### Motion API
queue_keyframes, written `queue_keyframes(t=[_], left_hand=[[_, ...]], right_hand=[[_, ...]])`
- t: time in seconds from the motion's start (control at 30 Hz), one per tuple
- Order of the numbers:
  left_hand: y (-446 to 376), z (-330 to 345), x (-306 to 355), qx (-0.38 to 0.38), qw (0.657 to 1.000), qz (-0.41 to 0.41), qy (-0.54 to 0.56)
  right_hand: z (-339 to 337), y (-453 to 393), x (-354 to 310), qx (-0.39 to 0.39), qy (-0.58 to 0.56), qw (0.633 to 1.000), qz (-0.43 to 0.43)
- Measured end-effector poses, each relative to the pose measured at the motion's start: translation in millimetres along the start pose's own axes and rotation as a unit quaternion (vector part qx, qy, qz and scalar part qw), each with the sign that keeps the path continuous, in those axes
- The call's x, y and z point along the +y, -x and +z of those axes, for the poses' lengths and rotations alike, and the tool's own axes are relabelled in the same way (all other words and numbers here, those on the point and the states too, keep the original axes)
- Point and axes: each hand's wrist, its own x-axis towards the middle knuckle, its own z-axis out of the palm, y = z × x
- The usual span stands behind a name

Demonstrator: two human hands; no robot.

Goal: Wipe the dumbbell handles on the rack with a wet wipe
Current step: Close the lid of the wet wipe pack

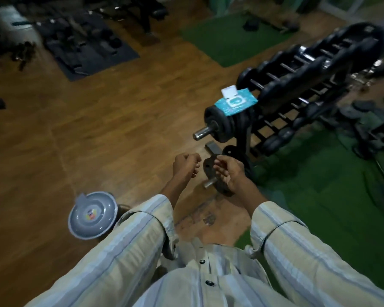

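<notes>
A gym: a tiered rack (302, 94) of black dumbbells (315, 63), weight plates (217, 125) on pegs, wood-look floor (98, 120), green turf mats (231, 38) and dark benches beyond.

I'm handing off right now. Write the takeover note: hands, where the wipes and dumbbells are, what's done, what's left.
Left hand: fingers curled, holding nothing visible.
Right hand: fingers loosely curled, also empty as far as the view shows.
Wet wipe pack: lies on the weight plates at the near end of the dumbbell rack, its lid flipped open.
Dumbbells sit in rows on the rack.
Grey lidded bin stands on the floor by the left sleeve.
Done: pack opened. No wipe in either hand.
Left: pull a wipe, then wipe the handles.
</notes>
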Motion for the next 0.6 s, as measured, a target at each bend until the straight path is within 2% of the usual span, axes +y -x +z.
queue_keyframes(t=[0.23, 0.4, 0.6], left_hand=[[-4, 112, 29, -0.053, 0.996, 0.024, -0.067], [-29, 169, 46, -0.086, 0.993, 0.022, -0.084], [-90, 227, 72, -0.079, 0.996, 0.005, -0.045]], right_hand=[[-100, -28, -48, 0.038, -0.059, 0.997, -0.027], [-129, -62, -83, 0.052, -0.081, 0.995, -0.030], [-141, -127, -135, 0.059, -0.064, 0.996, -0.028]])
